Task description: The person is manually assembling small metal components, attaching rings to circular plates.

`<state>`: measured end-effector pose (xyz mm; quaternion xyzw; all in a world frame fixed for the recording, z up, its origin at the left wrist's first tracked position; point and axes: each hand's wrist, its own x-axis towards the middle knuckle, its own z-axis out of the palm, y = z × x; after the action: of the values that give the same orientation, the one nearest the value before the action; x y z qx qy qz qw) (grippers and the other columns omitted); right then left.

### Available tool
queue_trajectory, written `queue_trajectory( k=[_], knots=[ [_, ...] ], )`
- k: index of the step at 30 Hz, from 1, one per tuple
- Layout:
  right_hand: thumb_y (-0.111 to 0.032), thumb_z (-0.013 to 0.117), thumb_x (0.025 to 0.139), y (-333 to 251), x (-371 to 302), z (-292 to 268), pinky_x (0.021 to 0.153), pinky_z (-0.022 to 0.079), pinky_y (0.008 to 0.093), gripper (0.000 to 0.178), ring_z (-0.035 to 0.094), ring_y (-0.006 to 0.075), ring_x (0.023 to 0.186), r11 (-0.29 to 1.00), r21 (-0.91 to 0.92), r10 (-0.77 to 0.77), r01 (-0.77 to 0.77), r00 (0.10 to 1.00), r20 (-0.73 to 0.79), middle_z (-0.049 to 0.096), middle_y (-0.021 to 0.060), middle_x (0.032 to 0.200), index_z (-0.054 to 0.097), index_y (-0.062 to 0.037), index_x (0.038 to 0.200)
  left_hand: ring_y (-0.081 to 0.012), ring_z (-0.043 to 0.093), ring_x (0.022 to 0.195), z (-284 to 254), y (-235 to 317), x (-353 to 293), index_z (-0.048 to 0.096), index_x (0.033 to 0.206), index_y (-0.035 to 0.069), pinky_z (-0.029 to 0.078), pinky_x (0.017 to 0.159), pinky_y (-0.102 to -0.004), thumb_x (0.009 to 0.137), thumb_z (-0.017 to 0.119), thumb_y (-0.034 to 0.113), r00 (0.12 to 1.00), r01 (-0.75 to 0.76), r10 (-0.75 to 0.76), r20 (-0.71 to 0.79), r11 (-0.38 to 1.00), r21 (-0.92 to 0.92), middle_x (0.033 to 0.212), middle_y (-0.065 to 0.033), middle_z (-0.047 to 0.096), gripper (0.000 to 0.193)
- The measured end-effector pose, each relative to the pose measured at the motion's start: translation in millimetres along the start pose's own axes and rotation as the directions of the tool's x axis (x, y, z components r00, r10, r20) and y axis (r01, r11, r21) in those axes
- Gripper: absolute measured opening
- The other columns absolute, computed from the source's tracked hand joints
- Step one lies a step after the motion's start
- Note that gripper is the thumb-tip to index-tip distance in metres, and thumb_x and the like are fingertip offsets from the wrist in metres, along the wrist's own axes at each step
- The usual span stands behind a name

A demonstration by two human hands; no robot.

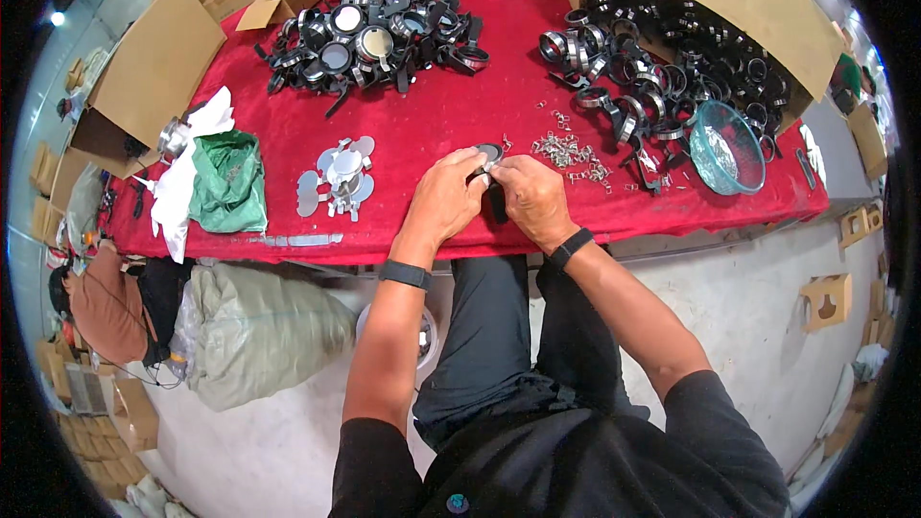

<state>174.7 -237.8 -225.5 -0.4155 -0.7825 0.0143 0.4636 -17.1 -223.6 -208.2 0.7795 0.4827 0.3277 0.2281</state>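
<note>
At the near edge of the red-covered table, both hands meet over a small round part with a black handle [496,203]. My left hand [446,197] is closed round its left side, with the grey disc face showing above the fingers. My right hand [537,200] pinches at the joint between disc and handle; its fingertips hide whether a small clip is there too. Just right of the hands lies a scatter of small metal clips [573,155]. To the left is a loose pile of flat grey discs with tabs [343,173].
Black-handled rings [369,43] are heaped at the back left. More metal rings [628,86] spill from a cardboard box [729,0] at right. A glass bowl [710,149] stands near them. A green bag [227,182] lies at left; a large sack [264,331] rests on the floor.
</note>
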Motion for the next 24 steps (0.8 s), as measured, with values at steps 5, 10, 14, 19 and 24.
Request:
queue_trajectory(
  k=[5, 10, 14, 19, 24],
  knots=[
    [0.000, 0.069, 0.091, -1.5, -0.9, -2.1, 0.081, 0.063, 0.0435, 0.016, 0.077, 0.0335, 0.092, 0.997, 0.026, 0.068, -0.067, 0.998, -0.005, 0.077, 0.0138, 0.099, 0.077, -0.0043, 0.104, -0.0433, 0.067, 0.129, 2.5, 2.9, 3.2, 0.077, 0.123, -0.003, 0.051, 0.114, -0.0483, 0.095, 0.070, 0.014, 1.000, 0.010, -0.010, -0.013, 0.999, -0.046, 0.135, -0.0279, 0.072, 0.034],
    [-0.001, 0.072, 0.094, -10.9, -12.5, -3.9, 0.085, 0.062, 0.0427, 0.017, 0.077, 0.0357, 0.096, 0.930, 0.202, 0.320, -0.307, 0.947, -0.037, 0.079, 0.0178, 0.103, 0.079, -0.0002, 0.110, -0.0402, 0.069, 0.128, 0.1, 6.9, 5.7, 0.077, 0.128, 0.001, 0.052, 0.115, -0.0447, 0.099, 0.070, 0.015, 0.999, 0.044, -0.045, 0.018, 0.998, 0.037, 0.137, -0.0244, 0.072, 0.033],
    [-0.002, 0.075, 0.092, -21.9, -26.3, -6.7, 0.091, 0.060, 0.0440, 0.022, 0.076, 0.0386, 0.101, 0.900, 0.190, 0.397, -0.393, 0.918, 0.018, 0.077, 0.0217, 0.107, 0.077, 0.0029, 0.114, -0.0421, 0.069, 0.127, -4.4, 13.2, 9.4, 0.078, 0.126, 0.002, 0.052, 0.114, -0.0460, 0.097, 0.068, 0.014, 0.997, 0.058, -0.062, 0.043, 0.993, 0.100, 0.135, -0.0245, 0.073, 0.033],
    [-0.001, 0.076, 0.090, -22.7, -38.3, -2.1, 0.097, 0.059, 0.0456, 0.031, 0.073, 0.0403, 0.107, 0.888, 0.238, 0.393, -0.394, 0.918, 0.052, 0.076, 0.0231, 0.113, 0.075, 0.0054, 0.120, -0.0433, 0.070, 0.123, -4.4, 18.6, 15.3, 0.079, 0.121, 0.000, 0.053, 0.112, -0.0482, 0.092, 0.067, 0.014, 0.997, 0.058, -0.066, 0.048, 0.988, 0.143, 0.131, -0.0251, 0.074, 0.034],
    [-0.001, 0.076, 0.090, -21.9, -37.1, -6.7, 0.098, 0.059, 0.0461, 0.032, 0.073, 0.0405, 0.108, 0.895, 0.223, 0.382, -0.388, 0.922, 0.070, 0.075, 0.0224, 0.113, 0.074, 0.0043, 0.121, -0.0438, 0.071, 0.120, -2.4, 13.3, 17.5, 0.080, 0.118, 0.000, 0.055, 0.109, -0.0490, 0.090, 0.068, 0.015, 1.000, 0.008, -0.011, 0.021, 0.987, 0.162, 0.127, -0.0254, 0.075, 0.034]
  ],
)
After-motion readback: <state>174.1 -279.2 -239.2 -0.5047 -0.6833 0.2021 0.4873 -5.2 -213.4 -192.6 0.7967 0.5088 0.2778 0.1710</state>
